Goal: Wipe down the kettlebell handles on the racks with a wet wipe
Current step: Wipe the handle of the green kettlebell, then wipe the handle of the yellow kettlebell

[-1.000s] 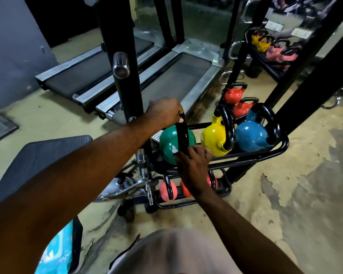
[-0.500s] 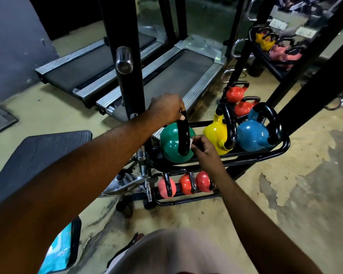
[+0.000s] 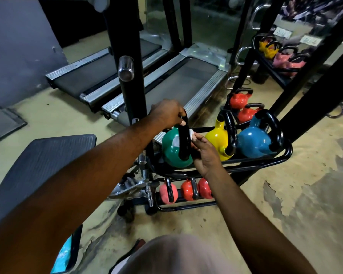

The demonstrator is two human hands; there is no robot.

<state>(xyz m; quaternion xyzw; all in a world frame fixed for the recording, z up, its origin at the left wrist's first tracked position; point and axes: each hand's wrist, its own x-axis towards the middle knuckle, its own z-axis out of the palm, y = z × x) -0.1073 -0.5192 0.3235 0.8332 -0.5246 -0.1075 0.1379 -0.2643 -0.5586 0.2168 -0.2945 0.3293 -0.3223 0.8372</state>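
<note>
The left hand (image 3: 166, 113) has its fingers (image 3: 181, 122) curled over the top of the black handle (image 3: 183, 144) of the green kettlebell (image 3: 171, 155), which sits at the left end of the rack (image 3: 265, 162), on its upper tier. The right hand (image 3: 205, 155) pinches a white wet wipe (image 3: 191, 133) in its fingers against the handle's right side, just below the left fingers. Just past the right fingers stand a yellow kettlebell (image 3: 216, 139) and a blue kettlebell (image 3: 253, 143). Below them, on the lower tier, sit a pink kettlebell (image 3: 163, 191) and red kettlebells (image 3: 186, 190).

Dim indoor light, glossy glare on kettlebells (image 3: 253, 141), wide-angle bending at edges.
</note>
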